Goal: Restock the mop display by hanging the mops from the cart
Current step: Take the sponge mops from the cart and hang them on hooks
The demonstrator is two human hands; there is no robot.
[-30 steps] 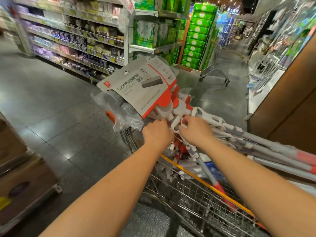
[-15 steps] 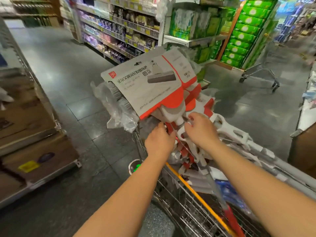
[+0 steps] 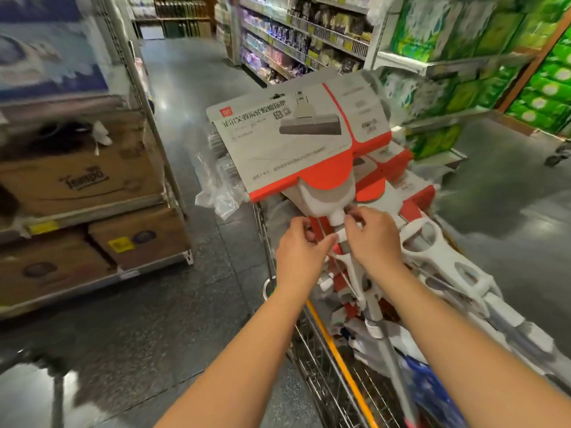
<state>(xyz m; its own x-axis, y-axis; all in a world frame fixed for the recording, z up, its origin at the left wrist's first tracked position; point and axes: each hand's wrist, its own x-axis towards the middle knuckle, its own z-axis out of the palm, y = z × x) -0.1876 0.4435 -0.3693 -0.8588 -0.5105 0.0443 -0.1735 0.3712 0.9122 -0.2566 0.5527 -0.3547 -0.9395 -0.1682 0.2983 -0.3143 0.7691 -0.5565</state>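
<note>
A: What is on the far left?
B: A metal rack [image 3: 136,84] with big brown boxes [image 3: 80,180] on it. The boxes sit in two rows, one above the other.

A: And next to it?
B: The shiny grey floor [image 3: 197,273]. Far back there are shelves [image 3: 296,32] full of small packs.

A: Where are the mops?
B: In the cart [image 3: 309,366]. It is a wire cart with a yellow bar on its rim. The top mop [image 3: 321,199] lies on the pile, with its head up and away from the person. A grey and red card sleeve [image 3: 296,140] covers the head. Clear plastic wrap [image 3: 216,186] hangs at the left end of the head.

A: What does the left hand do?
B: The left hand [image 3: 298,251] is at the neck of the top mop, just under the head. Its fingers are curled and its thumb is on the white part of the pole. It holds the mop.

A: And the right hand?
B: The right hand [image 3: 375,242] is just beside it, on the other side of the same neck. Its fingers bend round the white joint. It holds on too.

A: What is further right?
B: More mops [image 3: 448,273] lie in the cart. Their white and grey poles run down to the right. Behind them, green packs [image 3: 463,41] stand on a shelf.
</note>
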